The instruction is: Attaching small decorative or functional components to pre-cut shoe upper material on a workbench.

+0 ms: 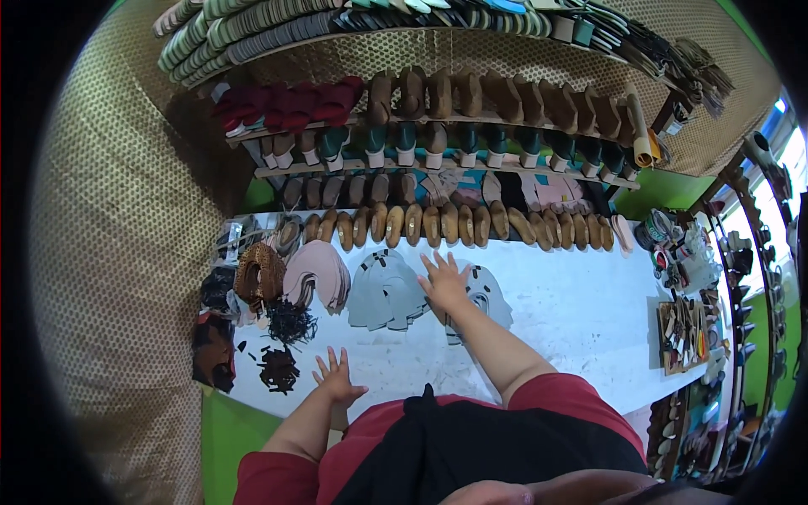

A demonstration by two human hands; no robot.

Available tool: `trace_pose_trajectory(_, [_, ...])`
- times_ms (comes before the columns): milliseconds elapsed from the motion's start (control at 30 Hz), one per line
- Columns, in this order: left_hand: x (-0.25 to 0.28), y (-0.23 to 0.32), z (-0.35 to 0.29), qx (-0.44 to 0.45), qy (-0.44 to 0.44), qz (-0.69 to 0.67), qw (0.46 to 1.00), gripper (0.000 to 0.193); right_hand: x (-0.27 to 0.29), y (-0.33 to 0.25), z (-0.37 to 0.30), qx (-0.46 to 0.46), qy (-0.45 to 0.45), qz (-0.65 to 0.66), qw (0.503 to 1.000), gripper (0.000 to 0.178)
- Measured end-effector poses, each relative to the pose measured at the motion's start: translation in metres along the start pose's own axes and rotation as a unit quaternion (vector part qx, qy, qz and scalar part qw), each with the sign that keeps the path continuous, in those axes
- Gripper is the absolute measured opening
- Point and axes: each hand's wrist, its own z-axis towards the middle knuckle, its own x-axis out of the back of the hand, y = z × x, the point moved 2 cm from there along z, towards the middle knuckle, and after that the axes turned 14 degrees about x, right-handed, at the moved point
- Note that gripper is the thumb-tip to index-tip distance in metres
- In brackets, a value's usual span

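Note:
My right hand (446,284) is stretched over the white table, fingers spread, between two piles of grey cut shoe-upper pieces. The larger pile of grey pieces (383,296) lies to its left, fanned out, with small black strips on the upper edge. Partly behind my right wrist is the smaller grey pile (495,296), also marked with black strips. Whether the fingertips touch the tabletop is unclear. My left hand (338,383) hovers by the table's near edge, fingers apart and holding nothing. Nearest to it is a small heap of dark brown strips (278,370).
Pink upper pieces (318,268), leopard-print pieces (259,276) and a tangle of black strips (291,321) lie left on the table (581,320). Brown shoe lasts (432,225) line its far side below shelves of shoes (470,143). A tool tray (683,337) sits right.

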Motion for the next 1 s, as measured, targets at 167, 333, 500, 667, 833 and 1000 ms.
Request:
trace_pose_trajectory(167, [-0.001, 0.000, 0.002, -0.006, -0.002, -0.008, 1.000, 0.136, -0.034, -0.011, 0.051, -0.048, -0.042, 0.070, 0.996, 0.058])
trace_pose_trajectory(333, [-0.005, -0.004, 0.001, -0.002, -0.022, -0.010, 1.000, 0.138, -0.044, -0.023, 0.060, -0.047, -0.040, 0.067, 0.996, 0.043])
trace_pose_trajectory(500, [0.002, 0.000, -0.002, -0.014, -0.001, -0.010, 1.000, 0.134, -0.047, -0.023, 0.056, 0.024, 0.119, 0.143, 0.982, 0.018])
trace_pose_trajectory(667, [-0.001, -0.006, 0.000, -0.018, -0.003, -0.022, 1.000, 0.137, -0.026, -0.052, 0.035, 0.043, 0.150, 0.175, 0.972, 0.014])
trace_pose_trajectory(833, [-0.004, -0.010, -0.005, -0.028, 0.000, -0.033, 0.999, 0.137, -0.001, -0.080, 0.008, 0.058, 0.097, 0.200, 0.973, 0.015])
trace_pose_trajectory(1000, [-0.006, -0.013, -0.012, -0.040, 0.018, -0.048, 0.998, 0.132, 0.025, -0.116, -0.032, 0.071, 0.054, 0.177, 0.980, 0.018])
